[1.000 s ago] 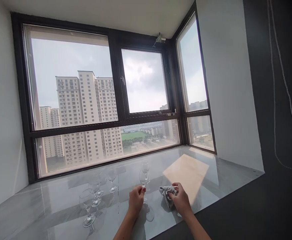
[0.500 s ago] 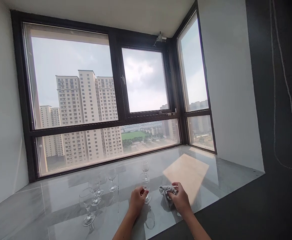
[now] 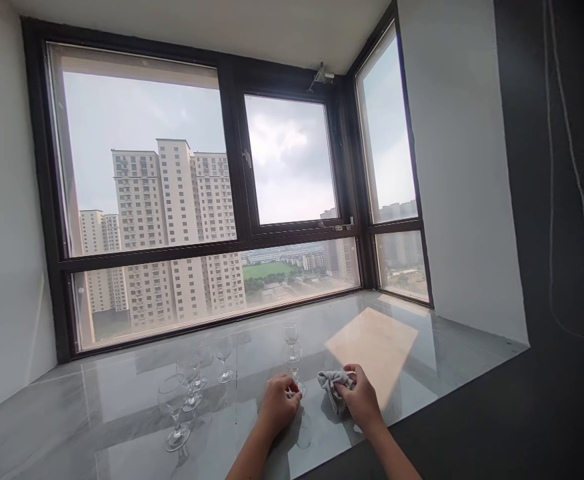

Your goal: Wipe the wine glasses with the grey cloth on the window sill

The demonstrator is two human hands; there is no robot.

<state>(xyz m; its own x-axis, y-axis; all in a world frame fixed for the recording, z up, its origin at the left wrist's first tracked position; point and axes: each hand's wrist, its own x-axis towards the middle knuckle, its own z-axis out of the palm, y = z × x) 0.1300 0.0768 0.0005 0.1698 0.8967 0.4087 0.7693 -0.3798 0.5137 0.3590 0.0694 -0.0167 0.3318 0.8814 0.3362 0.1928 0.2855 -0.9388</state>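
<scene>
Head view. Left hand (image 3: 279, 401): forearm entering from the near side, wrist bent slightly right, fingers curled inward at the lower part of a stemmed glass (image 3: 293, 355); whether it grips the glass or merely touches it, cannot tell. Right hand (image 3: 362, 400): forearm from the near right, thumb and fingers closed on a crumpled grey cloth (image 3: 335, 385), held above the sill, right of that glass and apart from it.

A further glass bowl (image 3: 290, 331) shows just beyond; the two overlap in view. Far left of the left hand, well apart: four upright stemmed glasses, comprising a nearest glass (image 3: 175, 415) and three staggered beyond it, towards the window frame (image 3: 233, 153).

Edges: glossy grey sill (image 3: 467, 347), its near edge slanting away rightward beneath the right forearm; far edge at the frame. Sunlit patch (image 3: 379, 350) just beyond the right hand. A stretch of sill separates the left hand from the left-side glasses.
</scene>
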